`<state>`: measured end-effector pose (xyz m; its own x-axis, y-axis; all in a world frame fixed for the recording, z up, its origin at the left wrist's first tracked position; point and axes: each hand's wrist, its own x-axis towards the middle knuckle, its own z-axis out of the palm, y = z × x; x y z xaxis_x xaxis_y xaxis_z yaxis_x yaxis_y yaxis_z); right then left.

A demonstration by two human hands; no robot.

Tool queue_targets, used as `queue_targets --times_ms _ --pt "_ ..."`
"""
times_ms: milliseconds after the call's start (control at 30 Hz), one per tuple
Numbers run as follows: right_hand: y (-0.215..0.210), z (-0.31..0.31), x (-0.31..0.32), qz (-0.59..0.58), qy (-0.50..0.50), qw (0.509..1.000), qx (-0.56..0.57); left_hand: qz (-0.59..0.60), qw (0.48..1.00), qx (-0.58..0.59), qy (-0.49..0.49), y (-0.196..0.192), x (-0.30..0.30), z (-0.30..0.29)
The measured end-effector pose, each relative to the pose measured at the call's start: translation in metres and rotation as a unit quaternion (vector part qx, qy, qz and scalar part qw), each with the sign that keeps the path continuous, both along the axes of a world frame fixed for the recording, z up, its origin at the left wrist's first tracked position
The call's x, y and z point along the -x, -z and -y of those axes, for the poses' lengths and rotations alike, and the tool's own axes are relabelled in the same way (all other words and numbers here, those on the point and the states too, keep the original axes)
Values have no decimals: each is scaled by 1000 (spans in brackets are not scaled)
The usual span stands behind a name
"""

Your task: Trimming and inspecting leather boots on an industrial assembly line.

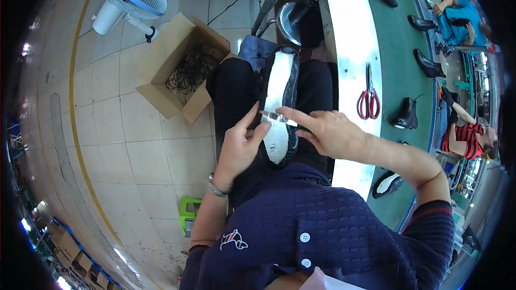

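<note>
While I watch from afar, the shoe (278,95) lies underside up on the lap (232,94); work looks under way, its dark upper (293,83) wrapped round a bare white underside (277,142), though I can't tell how much is left. My right hand (334,134) grips a small metal tool (271,116) over it; my left hand (240,149) has thumb and forefinger spread near the left edge, its hold unclear. The long axis runs away from the wearer, leaning slightly right, toe probably farthest.
</note>
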<state>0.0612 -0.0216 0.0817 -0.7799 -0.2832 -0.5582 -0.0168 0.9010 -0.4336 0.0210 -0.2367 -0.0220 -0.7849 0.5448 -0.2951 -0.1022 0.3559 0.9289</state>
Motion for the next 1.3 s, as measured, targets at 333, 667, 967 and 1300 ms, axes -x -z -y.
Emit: queue_targets --times_ms 333,667,967,1300 --pt "-7 -7 -13 -22 32 999 15 388 853 -346 -49 17 26 -46" --pt "-13 -18 84 -56 -97 978 -175 369 877 -307 -5 20 36 -34" --pt "-6 -3 64 -67 -36 989 -126 418 859 -294 30 19 56 -24" --pt "-26 13 55 -65 -39 984 -161 464 832 -294 84 18 62 -11"
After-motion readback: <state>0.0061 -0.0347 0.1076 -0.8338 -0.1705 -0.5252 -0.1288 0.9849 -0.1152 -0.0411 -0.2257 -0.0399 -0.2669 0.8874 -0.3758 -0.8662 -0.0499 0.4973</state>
